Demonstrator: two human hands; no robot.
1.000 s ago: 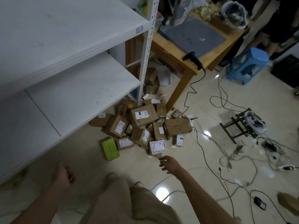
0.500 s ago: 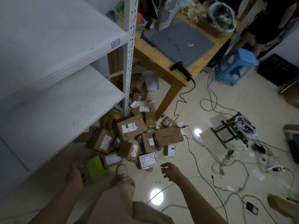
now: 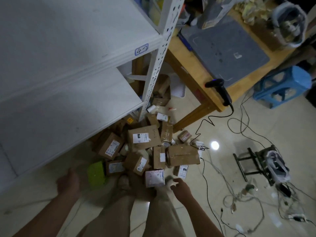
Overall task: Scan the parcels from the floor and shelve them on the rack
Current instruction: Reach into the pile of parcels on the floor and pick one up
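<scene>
Bearing a "4-2" tag [image 3: 141, 49]: rack [image 3: 152, 79]

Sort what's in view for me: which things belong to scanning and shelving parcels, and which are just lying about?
For the job: pile of parcels; scanner on the table edge; white rack.
Lying about: blue stool; loose cables; black stand.
</scene>
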